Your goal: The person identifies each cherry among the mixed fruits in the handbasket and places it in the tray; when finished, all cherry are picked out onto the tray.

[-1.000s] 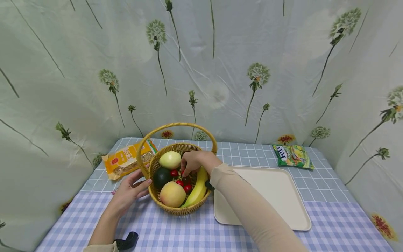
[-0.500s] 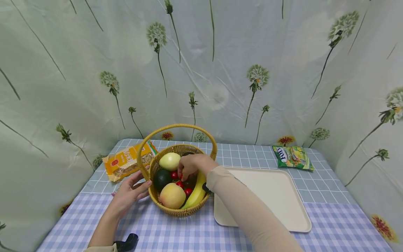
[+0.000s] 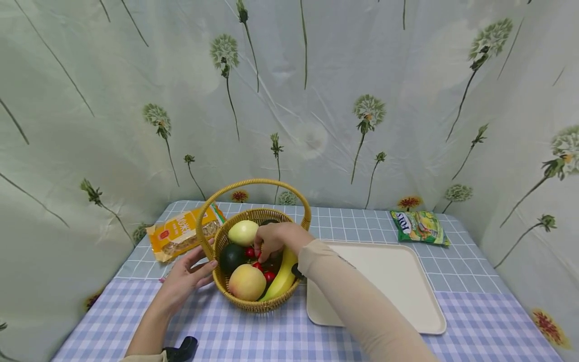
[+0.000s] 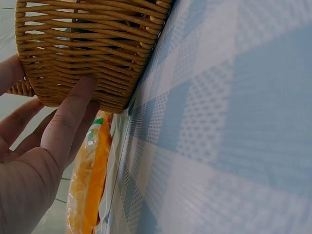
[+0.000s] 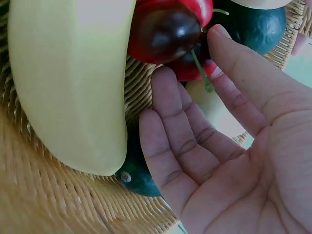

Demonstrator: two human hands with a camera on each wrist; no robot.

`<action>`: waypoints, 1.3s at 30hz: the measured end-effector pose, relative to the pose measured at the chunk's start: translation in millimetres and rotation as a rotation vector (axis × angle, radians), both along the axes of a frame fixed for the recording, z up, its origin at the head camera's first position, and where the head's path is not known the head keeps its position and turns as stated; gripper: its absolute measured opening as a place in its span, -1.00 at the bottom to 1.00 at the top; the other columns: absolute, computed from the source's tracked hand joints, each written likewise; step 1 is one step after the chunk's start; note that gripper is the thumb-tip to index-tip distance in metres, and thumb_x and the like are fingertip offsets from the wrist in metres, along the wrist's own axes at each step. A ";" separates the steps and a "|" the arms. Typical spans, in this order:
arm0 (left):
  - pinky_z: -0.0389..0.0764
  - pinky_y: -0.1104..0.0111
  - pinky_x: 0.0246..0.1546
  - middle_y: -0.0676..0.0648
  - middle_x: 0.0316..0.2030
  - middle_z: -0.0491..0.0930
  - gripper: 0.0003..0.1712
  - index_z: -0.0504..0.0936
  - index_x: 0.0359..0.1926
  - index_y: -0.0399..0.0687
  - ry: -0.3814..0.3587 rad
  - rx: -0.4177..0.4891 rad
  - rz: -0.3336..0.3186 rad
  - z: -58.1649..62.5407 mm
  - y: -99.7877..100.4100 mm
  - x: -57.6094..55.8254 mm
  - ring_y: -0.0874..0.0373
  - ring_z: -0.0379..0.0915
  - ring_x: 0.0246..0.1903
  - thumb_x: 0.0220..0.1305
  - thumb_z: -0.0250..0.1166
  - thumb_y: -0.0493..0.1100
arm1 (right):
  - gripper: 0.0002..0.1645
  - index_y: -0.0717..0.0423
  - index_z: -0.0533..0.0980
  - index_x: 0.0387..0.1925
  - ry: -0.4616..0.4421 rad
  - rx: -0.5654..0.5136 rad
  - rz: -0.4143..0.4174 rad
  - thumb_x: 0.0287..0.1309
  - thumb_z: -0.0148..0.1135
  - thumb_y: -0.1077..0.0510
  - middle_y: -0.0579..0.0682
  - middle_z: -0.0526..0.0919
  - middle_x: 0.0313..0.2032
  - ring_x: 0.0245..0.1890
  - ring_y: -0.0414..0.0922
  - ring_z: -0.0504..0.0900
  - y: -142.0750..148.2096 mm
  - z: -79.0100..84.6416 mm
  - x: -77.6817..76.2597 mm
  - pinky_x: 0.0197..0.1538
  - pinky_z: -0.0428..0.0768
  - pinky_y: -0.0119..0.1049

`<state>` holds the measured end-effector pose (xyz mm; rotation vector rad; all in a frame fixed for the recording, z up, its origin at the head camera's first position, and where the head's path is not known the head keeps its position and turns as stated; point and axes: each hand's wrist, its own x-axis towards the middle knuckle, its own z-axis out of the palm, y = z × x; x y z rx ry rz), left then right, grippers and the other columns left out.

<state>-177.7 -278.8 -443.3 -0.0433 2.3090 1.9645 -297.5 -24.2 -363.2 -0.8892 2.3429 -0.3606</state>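
Observation:
A yellow wicker basket point(image 3: 258, 304) with a tall handle stands on the checked cloth. Inside lie a peach point(image 3: 247, 282), a banana point(image 3: 284, 277), a dark green fruit point(image 3: 232, 258), a pale yellow-green fruit point(image 3: 244, 233) and several red cherries point(image 3: 269, 277). My right hand point(image 3: 273, 238) reaches into the basket; in the right wrist view its thumb and index finger pinch a dark red cherry point(image 5: 183, 66) with a green stem, the other fingers loosely bent. With fairly straight fingers, my left hand point(image 3: 181, 276) touches the basket's left side, thumb near the rim.
Right of the basket lies a cream rectangular tray point(image 3: 389, 286), partly under my right forearm. An orange snack bag point(image 3: 183, 232) rests behind the basket on the left, and a green candy bag point(image 3: 419, 228) at the back right. A patterned curtain point(image 3: 312, 100) hangs behind the table.
Inside the basket, my right hand has shifted slightly left, its fingertips closing in among the cherries. My left hand keeps its place at the basket's side.

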 end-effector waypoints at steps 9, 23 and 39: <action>0.78 0.32 0.12 -0.32 0.62 0.20 -0.17 0.18 0.70 0.00 0.005 0.007 0.001 -2.1 -0.4 -1.2 0.11 0.54 0.31 0.56 0.33 -0.13 | -0.86 -0.06 0.67 -0.23 0.047 -0.045 -0.011 0.37 0.50 0.02 -0.16 0.67 -0.19 -0.08 0.03 0.83 13.8 9.8 3.1 -0.21 0.63 -0.40; 0.79 0.31 0.10 -0.35 0.59 0.22 -0.19 0.17 0.69 -0.06 0.027 0.012 -0.007 -0.7 -0.1 0.3 0.31 0.60 0.17 0.58 0.31 -0.13 | -0.79 -0.01 0.68 -0.02 0.042 -0.155 0.111 0.43 0.44 0.02 0.17 0.81 -0.25 -0.37 -0.08 0.64 44.8 36.1 21.7 -0.32 0.50 -0.41; 0.79 0.31 0.09 -0.35 0.59 0.22 -0.18 0.18 0.69 -0.06 0.026 0.005 -0.007 -1.6 -0.8 -1.2 0.27 0.59 0.20 0.57 0.32 -0.12 | -0.86 -0.09 0.68 -0.08 0.042 -0.237 -0.001 0.39 0.46 0.05 -0.14 0.68 -0.42 -0.39 -0.21 0.54 124.2 53.1 44.5 -0.25 0.55 -0.34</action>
